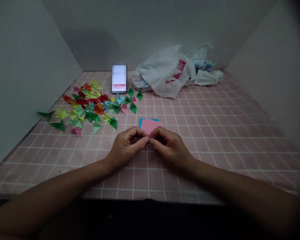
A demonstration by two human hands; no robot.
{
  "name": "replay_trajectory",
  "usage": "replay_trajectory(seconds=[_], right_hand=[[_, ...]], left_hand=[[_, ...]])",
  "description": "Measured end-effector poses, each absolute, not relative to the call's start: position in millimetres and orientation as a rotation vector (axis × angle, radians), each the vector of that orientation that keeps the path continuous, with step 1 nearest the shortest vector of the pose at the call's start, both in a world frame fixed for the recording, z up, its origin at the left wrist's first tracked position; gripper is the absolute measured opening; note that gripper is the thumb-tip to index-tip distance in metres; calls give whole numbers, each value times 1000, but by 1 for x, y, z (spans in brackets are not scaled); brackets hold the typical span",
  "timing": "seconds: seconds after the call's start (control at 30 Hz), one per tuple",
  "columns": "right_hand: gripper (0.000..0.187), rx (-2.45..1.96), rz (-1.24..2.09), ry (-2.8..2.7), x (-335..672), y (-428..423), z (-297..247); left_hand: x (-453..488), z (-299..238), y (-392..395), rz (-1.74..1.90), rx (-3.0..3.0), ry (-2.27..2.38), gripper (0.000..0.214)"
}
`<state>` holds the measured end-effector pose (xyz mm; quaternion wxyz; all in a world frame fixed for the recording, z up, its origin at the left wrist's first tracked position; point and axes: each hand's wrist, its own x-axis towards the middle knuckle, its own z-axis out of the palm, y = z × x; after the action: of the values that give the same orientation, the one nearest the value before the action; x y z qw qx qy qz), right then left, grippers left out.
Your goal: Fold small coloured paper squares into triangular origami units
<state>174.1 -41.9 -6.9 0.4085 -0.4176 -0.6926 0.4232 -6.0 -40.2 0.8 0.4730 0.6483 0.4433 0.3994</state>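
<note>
My left hand (127,146) and my right hand (168,146) meet fingertip to fingertip at the middle of the pink checked tablecloth (215,133). Both are curled in a pinch on something small between them that I cannot make out. Just beyond the fingers lies a small stack of paper squares (150,125), pink on top with a blue one showing at its back edge. To the left, a scatter of several folded paper triangles (90,105) in green, yellow, red, pink and light blue covers the cloth.
A phone (119,78) stands upright at the back, screen lit. A crumpled white plastic bag (170,73) lies at the back right. Grey walls (27,73) close in left, right and behind. The table's near edge runs under my forearms.
</note>
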Motion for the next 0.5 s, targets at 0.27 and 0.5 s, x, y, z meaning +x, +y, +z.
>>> replay_trajectory(seconds=[0.27,0.5], right_hand=[[10,-1005,1119,-1774,174,-44,-4],[12,-962,1038,-1809,174,-45,-3]], left_hand=[[-11,7,-41,948,1571,1004,12],[-9,1,-42,1003,1719,1054,14]])
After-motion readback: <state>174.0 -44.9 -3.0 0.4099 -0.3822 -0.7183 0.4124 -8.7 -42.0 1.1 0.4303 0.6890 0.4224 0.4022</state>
